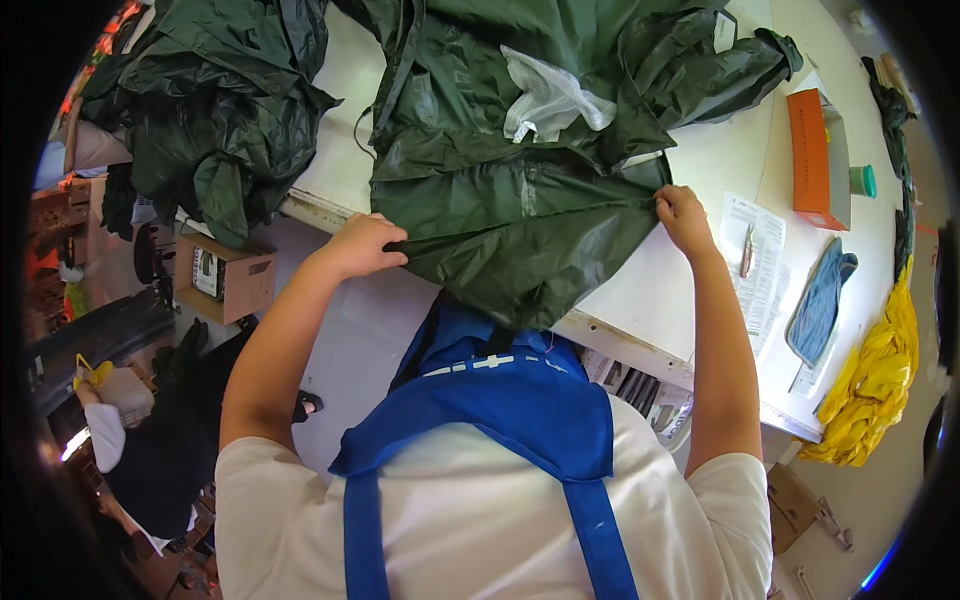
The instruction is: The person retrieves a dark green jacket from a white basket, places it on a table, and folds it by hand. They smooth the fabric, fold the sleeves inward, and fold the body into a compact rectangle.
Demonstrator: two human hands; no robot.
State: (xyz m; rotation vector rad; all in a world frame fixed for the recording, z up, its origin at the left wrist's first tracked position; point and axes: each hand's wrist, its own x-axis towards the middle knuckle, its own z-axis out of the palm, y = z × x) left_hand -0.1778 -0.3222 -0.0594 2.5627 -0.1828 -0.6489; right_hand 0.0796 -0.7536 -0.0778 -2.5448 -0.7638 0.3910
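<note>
A dark green rain garment [520,190] with a white mesh lining patch [550,100] lies spread on the white table [700,160], its lower part hanging over the near edge. My left hand [362,245] pinches the garment's left edge just off the table. My right hand [683,215] grips its right edge on the tabletop. The fabric is stretched between both hands.
A heap of more dark green garments [220,100] lies at the far left. On the right are an orange box [812,155], a printed sheet [755,260], a blue cloth [820,300] and yellow fabric [880,380]. A cardboard box [225,280] stands on the floor; another person [130,440] crouches lower left.
</note>
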